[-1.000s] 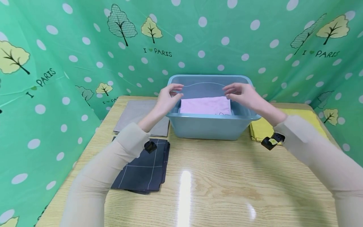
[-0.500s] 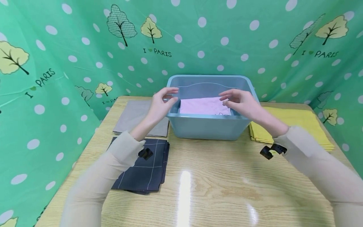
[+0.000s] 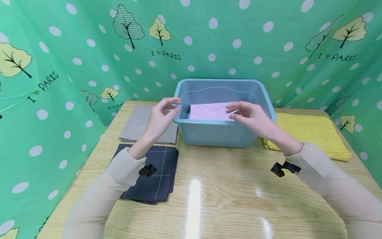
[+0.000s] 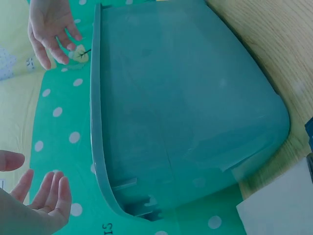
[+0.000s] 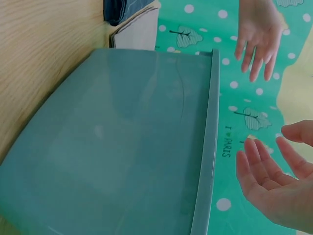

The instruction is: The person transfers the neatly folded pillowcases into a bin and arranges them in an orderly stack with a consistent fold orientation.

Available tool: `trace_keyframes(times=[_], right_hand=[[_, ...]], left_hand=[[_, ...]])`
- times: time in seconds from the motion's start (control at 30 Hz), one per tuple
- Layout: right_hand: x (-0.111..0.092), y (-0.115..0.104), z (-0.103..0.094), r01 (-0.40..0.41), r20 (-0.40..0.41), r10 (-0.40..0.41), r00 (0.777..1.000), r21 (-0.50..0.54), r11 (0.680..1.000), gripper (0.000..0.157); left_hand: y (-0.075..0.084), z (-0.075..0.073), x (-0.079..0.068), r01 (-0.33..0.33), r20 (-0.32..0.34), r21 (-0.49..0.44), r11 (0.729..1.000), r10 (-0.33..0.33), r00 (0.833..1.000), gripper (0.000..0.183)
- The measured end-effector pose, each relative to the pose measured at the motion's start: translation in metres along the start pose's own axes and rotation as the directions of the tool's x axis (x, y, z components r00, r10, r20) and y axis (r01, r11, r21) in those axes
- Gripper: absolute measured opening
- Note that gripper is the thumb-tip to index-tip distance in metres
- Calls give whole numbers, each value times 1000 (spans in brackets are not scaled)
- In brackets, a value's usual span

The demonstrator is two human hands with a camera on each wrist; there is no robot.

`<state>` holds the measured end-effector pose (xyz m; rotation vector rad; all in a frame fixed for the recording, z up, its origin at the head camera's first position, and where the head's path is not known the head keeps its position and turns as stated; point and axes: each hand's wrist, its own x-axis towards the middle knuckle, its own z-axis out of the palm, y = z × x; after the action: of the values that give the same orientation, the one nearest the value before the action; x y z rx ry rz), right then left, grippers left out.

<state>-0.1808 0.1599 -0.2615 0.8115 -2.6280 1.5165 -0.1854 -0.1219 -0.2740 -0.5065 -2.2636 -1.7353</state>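
Observation:
A blue plastic tub [image 3: 215, 132] stands at the back of the table, with a folded pink cloth [image 3: 209, 111] lying inside. My left hand [image 3: 159, 118] hovers by the tub's left rim, fingers loosely bent and nothing in them. Over the tub's right front part, my right hand [image 3: 253, 119] overlaps the pink cloth in the head view; its fingers are relaxed and hold nothing. The left wrist view shows the left hand [image 4: 41, 205] above rim level, apart from the tub wall [image 4: 176, 98]. From the right wrist, the right hand [image 5: 279, 181] likewise appears apart from the rim.
Left of the tub lies a folded grey cloth [image 3: 140, 121], with a folded dark checked cloth [image 3: 158, 176] in front of it. A folded yellow cloth [image 3: 310, 132] lies to the right. A green dotted curtain [image 3: 209, 39] hangs behind the wooden table [image 3: 232, 199].
Both hands have drawn back toward the person, the left one also moving outward to the left. The pink cloth and the tub have stayed in place.

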Motion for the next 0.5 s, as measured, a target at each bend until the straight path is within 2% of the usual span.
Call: trace_keyframes(times=[0.23,0.5], right_hand=[[-9,-2,10,55,-16,-54,998,13,998,26],[-18,-2,23,97,10,-97,995,15,995,26]], left_hand=[[0,-4,-13,-10,-22,-16,1000,9,1000,28],[-3,-11,-29,31,-49,-40,999,-33,998,29]])
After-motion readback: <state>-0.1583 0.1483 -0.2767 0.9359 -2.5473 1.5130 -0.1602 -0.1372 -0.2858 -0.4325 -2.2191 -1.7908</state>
